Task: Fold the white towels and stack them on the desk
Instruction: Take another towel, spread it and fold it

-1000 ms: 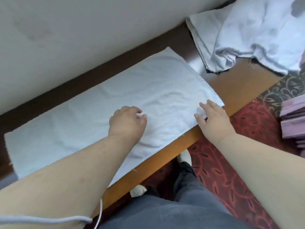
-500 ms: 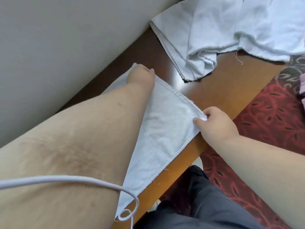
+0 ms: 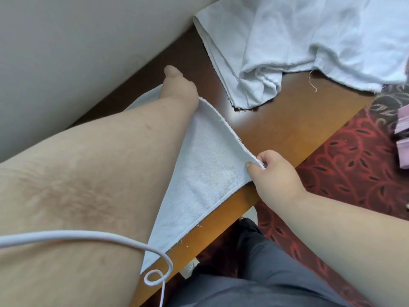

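One white towel (image 3: 208, 165) lies along the near edge of the brown table (image 3: 294, 120), and both hands work its right end. The right hand (image 3: 273, 173) pinches the near corner between thumb and fingers and lifts it off the wood, probably so this end can be carried over for a fold. The left hand (image 3: 179, 87) reaches across to the far corner by the wall; its fingers are hidden, so I cannot tell whether it grips or only pins the cloth. Further back on the table sits one rumpled pile of white cloth (image 3: 298, 41), seemingly towels waiting; how many, I cannot count
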